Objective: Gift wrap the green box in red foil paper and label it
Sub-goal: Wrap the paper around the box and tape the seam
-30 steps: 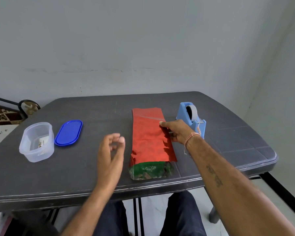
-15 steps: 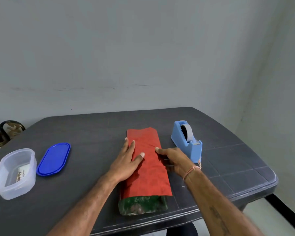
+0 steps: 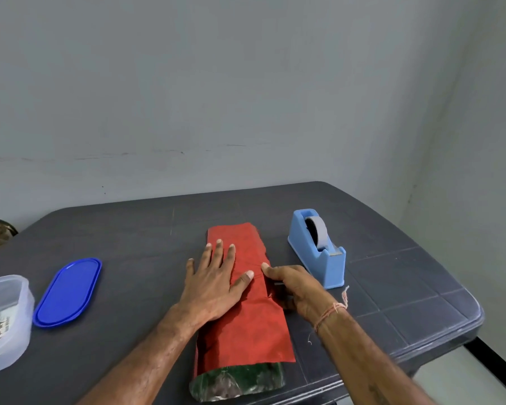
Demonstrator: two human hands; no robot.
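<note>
Green box (image 3: 237, 384) in red foil paper (image 3: 246, 331), near end bare.
Tub (image 3: 15, 346) left of box holds slip (image 3: 0, 330); left hand (image 3: 214, 287) fingers flat, right hand (image 3: 295, 287) fingers gripping foil.

Middle of the table (image 3: 129, 244), the box (image 3: 240, 381) lies lengthwise, near end at the front edge, far end toward the wall; the paper (image 3: 246, 331) lies over it, leaving only that near end uncovered; the left hand (image 3: 214, 285) rests flat on top of the paper; the right hand (image 3: 295, 287) sits just beside it at the paper's right edge, a fingertip touching; right of the box stands the tape dispenser (image 3: 319, 258); well to the left lies the lid (image 3: 67, 292), and left again, just beside it, the tub (image 3: 24, 299) with something small inside.
</note>
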